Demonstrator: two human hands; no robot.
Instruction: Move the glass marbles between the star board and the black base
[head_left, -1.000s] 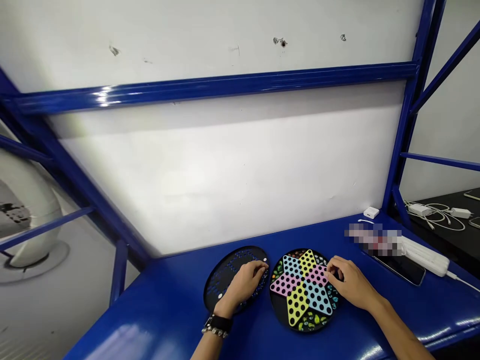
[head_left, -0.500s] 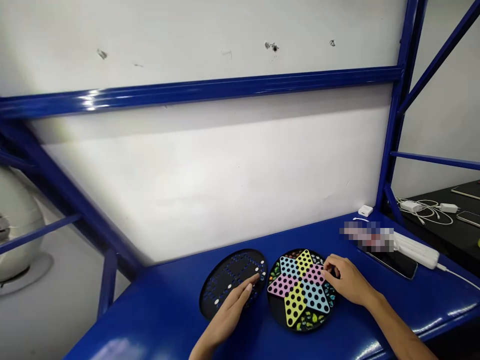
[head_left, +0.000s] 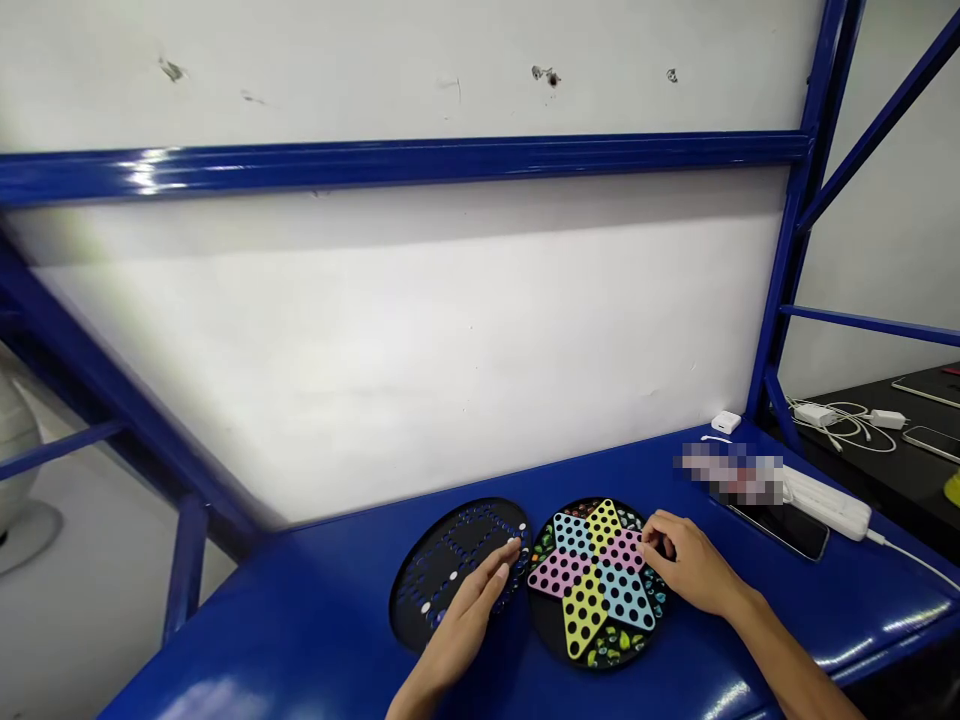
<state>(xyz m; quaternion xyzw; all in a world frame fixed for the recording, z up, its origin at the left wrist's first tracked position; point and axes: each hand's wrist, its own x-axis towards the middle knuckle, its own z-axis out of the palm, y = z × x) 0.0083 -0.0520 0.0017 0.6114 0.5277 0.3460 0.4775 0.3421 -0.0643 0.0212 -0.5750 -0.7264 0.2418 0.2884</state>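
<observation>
A round Chinese checkers board (head_left: 547, 622) with a pink, yellow and blue star stands on the blue tabletop. Marbles lie in the compartments around the star, yellow-green ones (head_left: 616, 645) at the front. My right hand (head_left: 690, 560) is at the board's right edge, thumb and fingers pinched together near a pink point; anything between them is too small to make out. To the left is a round black perforated board (head_left: 420, 570) with a few white pieces (head_left: 453, 575) on it. My left hand (head_left: 472, 610) lies over its right side, fingers stretched out, covering part of it.
A dark phone (head_left: 787, 532) and a white power strip (head_left: 832, 503) with a cable lie at the right, beside a blurred-out patch. Behind them is a small white charger (head_left: 726, 422). Blue frame bars (head_left: 420, 162) cross the white wall. Chargers and cables (head_left: 847, 420) lie on a black table.
My left hand has shifted slightly up and right over the black board, covering white pieces seen before. My right hand keeps its pinch at the star's edge. The camera view has turned a little.
</observation>
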